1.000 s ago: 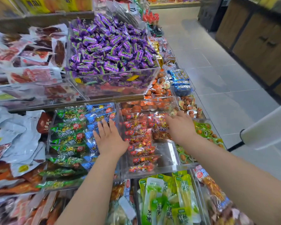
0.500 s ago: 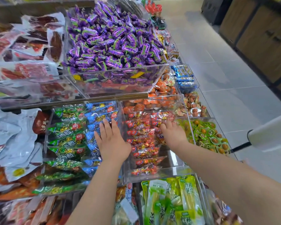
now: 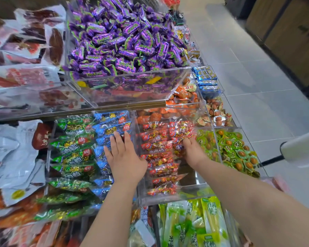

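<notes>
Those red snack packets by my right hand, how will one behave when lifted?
Probably light and crinkly: the red packets are small, film-wrapped. Likely slippery, as the film glints. They lie loosely overlapped in the clear bin, so neighbours may slide along.

The fingertips of the right hand (image 3: pixel 193 152) are buried among the crinkly red foil snack packets (image 3: pixel 159 148) by the right wall of the clear acrylic bin (image 3: pixel 175 198), so whether they pinch one cannot be told. The flat left hand (image 3: pixel 125 159) hides several blue foil snack packets (image 3: pixel 111 125) beneath its palm. The packets' print is too blurred to read, and the picture's right edge cuts off a white rounded object (image 3: pixel 301 148).
</notes>
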`<state>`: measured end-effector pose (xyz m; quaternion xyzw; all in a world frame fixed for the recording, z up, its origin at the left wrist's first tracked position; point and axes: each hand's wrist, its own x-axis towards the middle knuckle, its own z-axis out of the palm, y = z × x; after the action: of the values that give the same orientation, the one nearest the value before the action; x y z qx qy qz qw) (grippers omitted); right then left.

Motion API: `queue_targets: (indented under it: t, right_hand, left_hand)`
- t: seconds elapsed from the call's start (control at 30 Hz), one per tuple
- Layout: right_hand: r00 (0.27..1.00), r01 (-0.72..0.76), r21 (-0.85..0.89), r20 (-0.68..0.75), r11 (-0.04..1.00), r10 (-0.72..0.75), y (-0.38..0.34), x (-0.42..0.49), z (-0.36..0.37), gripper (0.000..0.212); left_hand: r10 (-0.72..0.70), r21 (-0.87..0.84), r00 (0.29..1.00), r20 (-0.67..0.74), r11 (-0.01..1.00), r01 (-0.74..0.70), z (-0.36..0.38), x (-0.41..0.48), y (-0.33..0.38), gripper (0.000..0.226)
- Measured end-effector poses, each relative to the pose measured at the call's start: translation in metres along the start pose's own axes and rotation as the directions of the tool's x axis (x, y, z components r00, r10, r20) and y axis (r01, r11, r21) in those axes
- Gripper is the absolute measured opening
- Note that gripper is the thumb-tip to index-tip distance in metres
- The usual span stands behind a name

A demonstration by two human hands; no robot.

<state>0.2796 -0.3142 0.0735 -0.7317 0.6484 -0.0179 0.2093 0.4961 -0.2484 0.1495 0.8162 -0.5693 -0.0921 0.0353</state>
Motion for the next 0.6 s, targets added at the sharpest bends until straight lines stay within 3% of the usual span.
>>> queue_targets:
  t: [0.1, 0.2, 0.3, 0.47, 0.6]
  right_hand:
    - [0.995, -0.077, 0.041, -0.057, 0.996, 0.079, -0.002, -0.006, 0.009, 0.030]
    - [0.967, -0.187, 0.224, -0.130, 0.957, 0.219, -0.009, -0.008, 0.015, 0.030]
    - [0.950, -0.257, 0.302, -0.097, 0.918, 0.298, -0.013, -0.002, 0.010, 0.031]
    - [0.955, -0.290, 0.343, 0.036, 0.894, 0.295, -0.013, -0.009, -0.001, 0.021]
    - [0.969, -0.238, 0.534, 0.068, 0.811, 0.239, -0.013, -0.040, -0.018, 0.005]
  left_hand:
    - [0.001, 0.001, 1.000, -0.001, 1.000, -0.001, -0.001, -0.001, -0.001, 0.090]
    - [0.005, 0.005, 1.000, 0.002, 1.000, -0.005, 0.000, -0.001, -0.001, 0.090]
    - [0.005, 0.003, 1.000, 0.007, 1.000, -0.005, 0.001, -0.001, -0.001, 0.090]
    - [0.009, -0.026, 1.000, 0.011, 1.000, -0.009, -0.001, -0.002, -0.002, 0.091]
    - [0.027, -0.044, 1.000, 0.016, 0.999, -0.026, -0.006, -0.004, -0.002, 0.089]
